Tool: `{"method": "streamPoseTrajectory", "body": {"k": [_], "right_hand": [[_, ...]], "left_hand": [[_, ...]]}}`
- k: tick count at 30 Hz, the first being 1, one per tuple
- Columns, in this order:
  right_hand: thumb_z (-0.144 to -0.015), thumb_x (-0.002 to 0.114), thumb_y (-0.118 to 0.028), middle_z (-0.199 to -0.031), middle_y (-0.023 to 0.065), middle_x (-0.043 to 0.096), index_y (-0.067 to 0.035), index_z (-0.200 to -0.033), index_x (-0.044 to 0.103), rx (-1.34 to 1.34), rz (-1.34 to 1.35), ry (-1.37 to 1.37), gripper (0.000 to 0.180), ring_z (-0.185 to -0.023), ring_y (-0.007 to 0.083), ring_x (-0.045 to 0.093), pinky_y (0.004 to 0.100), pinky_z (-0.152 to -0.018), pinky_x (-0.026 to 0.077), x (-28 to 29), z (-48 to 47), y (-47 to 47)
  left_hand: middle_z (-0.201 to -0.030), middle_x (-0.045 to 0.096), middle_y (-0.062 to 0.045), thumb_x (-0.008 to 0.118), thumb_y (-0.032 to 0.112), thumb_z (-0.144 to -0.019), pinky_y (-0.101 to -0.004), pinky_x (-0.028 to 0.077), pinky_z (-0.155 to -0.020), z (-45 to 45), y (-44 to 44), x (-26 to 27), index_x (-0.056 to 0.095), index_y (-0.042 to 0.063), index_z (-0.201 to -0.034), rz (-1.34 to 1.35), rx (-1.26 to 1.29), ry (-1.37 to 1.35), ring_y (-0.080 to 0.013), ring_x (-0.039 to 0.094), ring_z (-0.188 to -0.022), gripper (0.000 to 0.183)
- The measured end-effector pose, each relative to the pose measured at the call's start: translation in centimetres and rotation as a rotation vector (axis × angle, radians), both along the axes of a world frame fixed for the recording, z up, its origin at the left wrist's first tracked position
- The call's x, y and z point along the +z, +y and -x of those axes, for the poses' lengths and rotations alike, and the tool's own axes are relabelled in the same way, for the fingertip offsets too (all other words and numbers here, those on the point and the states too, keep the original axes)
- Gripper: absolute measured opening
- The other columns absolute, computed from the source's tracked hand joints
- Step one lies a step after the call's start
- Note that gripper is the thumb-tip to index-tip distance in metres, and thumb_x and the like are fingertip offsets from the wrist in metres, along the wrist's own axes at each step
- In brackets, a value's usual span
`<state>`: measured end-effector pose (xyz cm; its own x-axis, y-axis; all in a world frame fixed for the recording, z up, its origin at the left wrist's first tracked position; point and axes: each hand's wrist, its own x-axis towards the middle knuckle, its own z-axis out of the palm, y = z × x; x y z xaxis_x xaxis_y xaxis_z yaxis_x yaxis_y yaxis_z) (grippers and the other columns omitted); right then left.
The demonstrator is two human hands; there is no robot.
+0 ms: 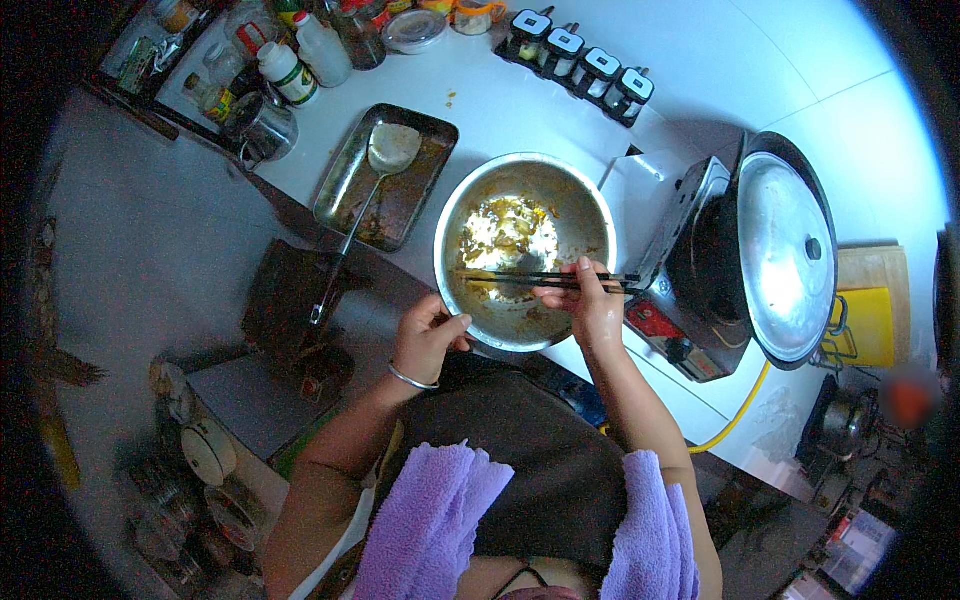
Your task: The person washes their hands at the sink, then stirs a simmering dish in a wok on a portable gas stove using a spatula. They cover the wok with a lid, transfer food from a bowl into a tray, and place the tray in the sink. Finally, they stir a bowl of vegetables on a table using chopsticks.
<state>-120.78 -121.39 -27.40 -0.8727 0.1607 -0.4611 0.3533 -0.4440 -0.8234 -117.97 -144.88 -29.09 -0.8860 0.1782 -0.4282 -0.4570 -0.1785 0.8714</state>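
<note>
A round stainless steel basin [525, 166] stands before me at the counter's front edge. Its inside is smeared with brown sauce [517, 229] and small scraps of food. My left hand [433, 334] grips the near-left rim, thumb on top. In my right hand [592, 296] is a pair of dark chopsticks [510, 279], lying almost level across the inside of the basin with their tips towards its left wall. A pale yellowish piece [476, 276] shows by the tips; whether they pinch it I cannot tell.
Left of the basin, a metal tray [326, 199] bears a long-handled spatula [394, 148], its handle jutting past the counter edge. To the right, a lidded wok [784, 255] sits on a gas stove [686, 349] with a yellow hose [746, 409]. Seasoning jars [577, 64] and bottles [322, 49] stand behind.
</note>
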Motion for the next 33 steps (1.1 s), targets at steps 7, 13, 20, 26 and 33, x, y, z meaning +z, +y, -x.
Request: {"method": "streamPoseTrajectory", "body": {"k": [7,13,20,26,33], "right_hand": [[-0.096,0.049,-0.027,-0.084,0.0212,0.061,0.001,-0.096,0.048,-0.084,0.113,0.052,0.029,-0.070,0.0361,0.067,0.0357,-0.056,0.058,-0.9,-0.1,0.6],[-0.096,0.050,-0.028,-0.083,0.0223,0.062,0.001,-0.098,0.050,-0.131,0.163,0.215,0.029,-0.066,0.0370,0.067,0.0389,-0.057,0.060,0.7,-0.7,1.5],[-0.097,0.046,-0.030,-0.079,0.0140,0.058,-0.007,-0.096,0.043,-0.265,0.326,0.403,0.022,-0.059,0.0319,0.065,0.0418,-0.051,0.059,8.3,-1.9,2.2],[-0.100,0.038,-0.034,-0.070,0.0162,0.058,-0.008,-0.086,0.044,-0.107,0.343,0.663,0.030,-0.035,0.0208,0.051,0.0277,-0.030,0.043,15.0,-2.7,2.7],[-0.101,0.034,-0.033,-0.059,0.0133,0.052,-0.007,-0.084,0.042,-0.101,0.237,0.844,0.032,-0.028,0.0131,0.043,0.0264,-0.022,0.035,17.8,-3.8,2.7]], "left_hand": [[-0.084,0.062,-0.008,0.059,0.000,-0.083,-0.0256,0.049,-0.052,-0.1,-0.2,0.2,0.057,0.001,-0.097,-0.024,0.024,-0.020,-0.0140,0.058,-0.064,0.013],[-0.077,0.061,-0.007,0.061,0.002,-0.083,-0.0256,0.048,-0.052,0.1,-0.7,1.4,0.057,0.000,-0.091,-0.109,0.074,-0.081,-0.0138,0.058,-0.059,0.010],[-0.079,0.064,-0.010,0.059,0.002,-0.084,-0.0269,0.049,-0.054,0.1,-1.2,2.3,0.057,0.000,-0.095,-0.191,0.092,-0.145,-0.0157,0.059,-0.061,0.011],[-0.085,0.064,-0.010,0.058,0.003,-0.085,-0.0283,0.049,-0.054,0.6,-1.9,4.0,0.057,-0.001,-0.097,-0.062,0.019,-0.095,-0.0174,0.061,-0.068,0.012],[-0.085,0.064,-0.009,0.059,0.003,-0.084,-0.0276,0.049,-0.053,0.2,-2.3,1.8,0.059,0.002,-0.096,-0.288,0.082,-0.215,-0.0171,0.062,-0.068,0.012]]}}
